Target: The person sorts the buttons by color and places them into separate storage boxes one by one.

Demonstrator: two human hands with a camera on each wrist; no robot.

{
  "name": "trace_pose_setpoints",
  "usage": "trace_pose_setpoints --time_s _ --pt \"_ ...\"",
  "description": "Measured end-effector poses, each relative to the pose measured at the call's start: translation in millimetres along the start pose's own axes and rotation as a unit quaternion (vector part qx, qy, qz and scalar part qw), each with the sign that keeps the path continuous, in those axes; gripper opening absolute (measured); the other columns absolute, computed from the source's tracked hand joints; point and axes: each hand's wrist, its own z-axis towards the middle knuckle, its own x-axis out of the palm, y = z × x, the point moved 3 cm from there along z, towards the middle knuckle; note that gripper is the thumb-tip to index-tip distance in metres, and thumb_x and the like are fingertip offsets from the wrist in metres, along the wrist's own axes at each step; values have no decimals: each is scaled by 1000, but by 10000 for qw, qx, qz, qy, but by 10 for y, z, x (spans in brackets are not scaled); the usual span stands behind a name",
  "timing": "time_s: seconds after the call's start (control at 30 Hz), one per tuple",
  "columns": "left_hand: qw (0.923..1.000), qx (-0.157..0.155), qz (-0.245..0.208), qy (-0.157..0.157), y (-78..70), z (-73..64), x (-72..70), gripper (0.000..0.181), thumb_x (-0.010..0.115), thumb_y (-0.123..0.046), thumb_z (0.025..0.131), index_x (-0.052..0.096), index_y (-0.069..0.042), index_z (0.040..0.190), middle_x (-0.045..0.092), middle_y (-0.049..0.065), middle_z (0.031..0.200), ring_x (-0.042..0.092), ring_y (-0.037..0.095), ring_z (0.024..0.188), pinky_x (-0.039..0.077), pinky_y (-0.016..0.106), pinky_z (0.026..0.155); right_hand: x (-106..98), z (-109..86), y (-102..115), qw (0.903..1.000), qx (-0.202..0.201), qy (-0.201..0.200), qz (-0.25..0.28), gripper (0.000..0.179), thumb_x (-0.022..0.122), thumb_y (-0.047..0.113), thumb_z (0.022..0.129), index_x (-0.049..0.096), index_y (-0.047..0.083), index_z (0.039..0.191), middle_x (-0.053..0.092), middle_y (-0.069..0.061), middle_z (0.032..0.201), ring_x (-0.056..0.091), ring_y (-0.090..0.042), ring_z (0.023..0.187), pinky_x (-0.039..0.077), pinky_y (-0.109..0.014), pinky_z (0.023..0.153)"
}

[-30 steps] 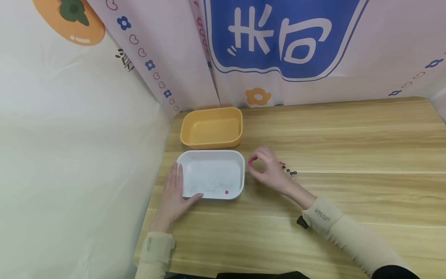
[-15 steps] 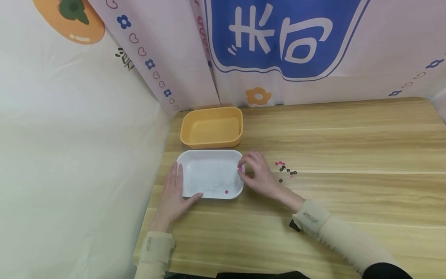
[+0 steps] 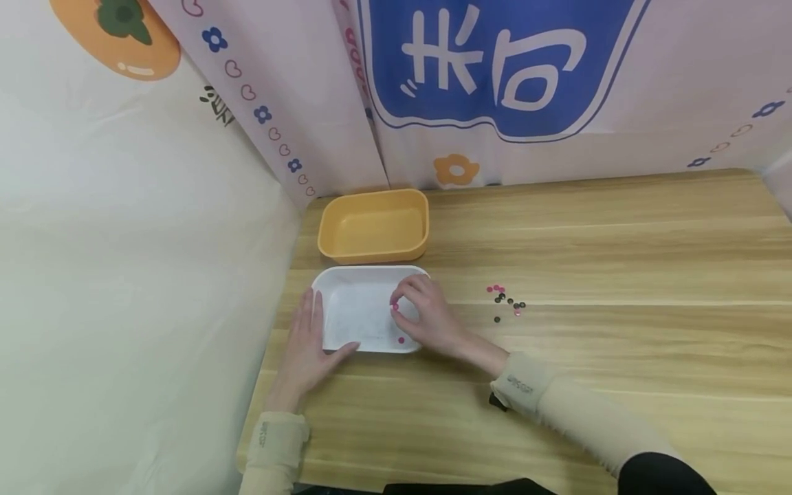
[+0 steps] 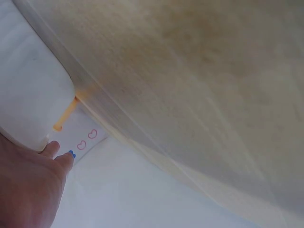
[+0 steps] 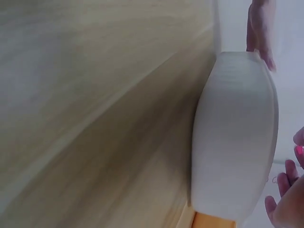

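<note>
My right hand point(image 3: 433, 316) is over the right half of a white tray point(image 3: 353, 309), pinching a small round pink disc point(image 3: 395, 306) between thumb and forefinger. The right wrist view also shows the pink piece point(image 5: 299, 150) at the fingertips, outside the tray's tall wall point(image 5: 232, 137). A second pink disc point(image 3: 401, 340) lies on the tray floor near the front right corner. With its fingers straight, my left hand point(image 3: 306, 350) rests against the tray's left side, the thumb lying along the front rim. The left wrist view catches this hand point(image 4: 33, 180) at the tray's outer wall.
Behind the white tray stands a yellow tray point(image 3: 374, 237). Several small pink discs point(image 3: 496, 288) and black discs point(image 3: 510, 301) lie scattered on the wooden table point(image 3: 619, 330) to the right. A printed cloth point(image 3: 588, 155) hangs along the back edge.
My right hand has moved left from beside the white tray to over its inside, still pinching the pink disc. The scattered discs on the table have come into fuller view. My left hand stays put.
</note>
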Motion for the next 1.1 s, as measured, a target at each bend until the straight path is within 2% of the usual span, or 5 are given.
trace_pose_setpoints --time_s 0.23,0.4,0.7,0.93,1.1 --pt "10000 43 -2 -63 12 0 15 132 80 -63 90 -1 -5 177 0 21 186 4 43 174 13 62 142 84 20 16 10000 18 24 52 14 82 6 93 72 6 102 68 -12 113 60 -33 118 50 -51 108" --pt "10000 55 -24 -63 13 -2 15 132 80 -63 90 -2 -6 177 -1 21 187 4 43 174 13 62 142 44 -33 -61 9998 196 -4 -13 17 83 5 92 71 5 104 67 -13 112 60 -34 118 50 -54 109" --pt "10000 -4 35 -23 8 1 16 132 79 -65 91 -2 -7 177 -1 21 186 3 43 174 12 61 142 -247 -148 -255 9976 610 -55 -312 21 82 8 94 73 5 113 73 -14 121 64 -38 125 49 -62 118" --pt "10000 22 81 -33 19 8 27 131 79 -65 91 0 -6 177 -2 21 186 4 45 173 13 62 142 -489 -260 -447 9961 633 -213 -584 32 84 6 92 74 1 122 76 -16 124 66 -38 123 49 -62 114" --pt "10000 12 49 2 17 5 13 131 79 -64 91 0 -6 177 -3 21 186 4 45 173 13 62 142 -670 -359 -607 9936 828 -242 -726 34 84 5 92 73 1 124 76 -17 124 67 -38 121 48 -65 114"
